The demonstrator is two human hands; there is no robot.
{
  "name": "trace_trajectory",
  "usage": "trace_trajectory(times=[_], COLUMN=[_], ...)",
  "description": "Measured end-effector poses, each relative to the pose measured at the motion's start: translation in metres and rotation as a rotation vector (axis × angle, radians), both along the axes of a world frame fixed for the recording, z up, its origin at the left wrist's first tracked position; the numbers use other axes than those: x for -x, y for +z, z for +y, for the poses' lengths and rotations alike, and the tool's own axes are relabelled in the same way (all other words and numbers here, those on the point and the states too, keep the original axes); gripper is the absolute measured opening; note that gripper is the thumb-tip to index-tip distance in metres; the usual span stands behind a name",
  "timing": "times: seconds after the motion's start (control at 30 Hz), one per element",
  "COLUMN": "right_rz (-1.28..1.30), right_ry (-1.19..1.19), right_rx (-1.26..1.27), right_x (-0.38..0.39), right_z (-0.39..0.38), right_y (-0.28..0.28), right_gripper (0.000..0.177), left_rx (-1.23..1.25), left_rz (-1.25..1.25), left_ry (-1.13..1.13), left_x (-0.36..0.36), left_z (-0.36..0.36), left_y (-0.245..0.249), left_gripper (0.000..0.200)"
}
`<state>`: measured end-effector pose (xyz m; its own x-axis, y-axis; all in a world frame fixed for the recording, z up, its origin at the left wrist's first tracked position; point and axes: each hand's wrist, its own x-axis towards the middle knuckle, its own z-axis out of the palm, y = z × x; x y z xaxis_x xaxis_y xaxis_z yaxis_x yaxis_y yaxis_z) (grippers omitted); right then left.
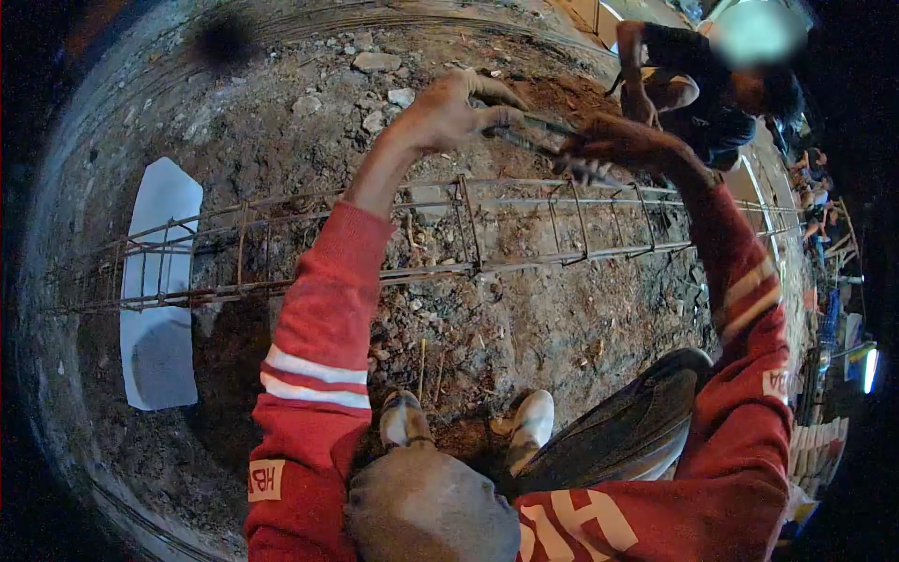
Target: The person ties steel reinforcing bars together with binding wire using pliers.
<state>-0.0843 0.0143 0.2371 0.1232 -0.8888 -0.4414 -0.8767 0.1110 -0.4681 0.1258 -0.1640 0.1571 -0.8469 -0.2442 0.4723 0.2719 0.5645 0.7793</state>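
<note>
My left hand [449,112] reaches out above the rebar cage, its thumb and fingers curved around the near end of a dark metal piece with two thin bars [529,134]. On the other end of that piece, my right hand [623,145] is closed, its fingers shadowed and slightly blurred. Whether the piece is a stirrup or a tool's handles, I cannot tell. Below both hands a long rebar cage [478,267] of thin rods and rectangular ties runs across the view.
A white board [159,365] lies under the cage's left end. Opposite me at the upper right, a person in dark clothes [679,84] crouches. Stones [377,63] are scattered over rough soil. More people [817,201] and a lit tube lamp [870,370] are at the far right.
</note>
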Motion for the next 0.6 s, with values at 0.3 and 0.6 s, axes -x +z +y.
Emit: trace_trajectory(times=[0.3, 0.6], right_rz=[-0.637, -1.114], right_ry=[-0.395, -0.455], right_rx=[0.027, 0.105], right_x=[-0.08, -0.136], right_z=[0.055, 0.054], right_y=[-0.047, -0.064], right_gripper=[0.037, 0.047], left_rx=[-1.007, -0.45], left_rz=[0.034, 0.272], left_ry=[-0.156, 0.725], left_x=[-0.054, -0.066], left_z=[0.046, 0.106], left_y=[-0.001, 0.019], left_gripper=[0.039, 0.03])
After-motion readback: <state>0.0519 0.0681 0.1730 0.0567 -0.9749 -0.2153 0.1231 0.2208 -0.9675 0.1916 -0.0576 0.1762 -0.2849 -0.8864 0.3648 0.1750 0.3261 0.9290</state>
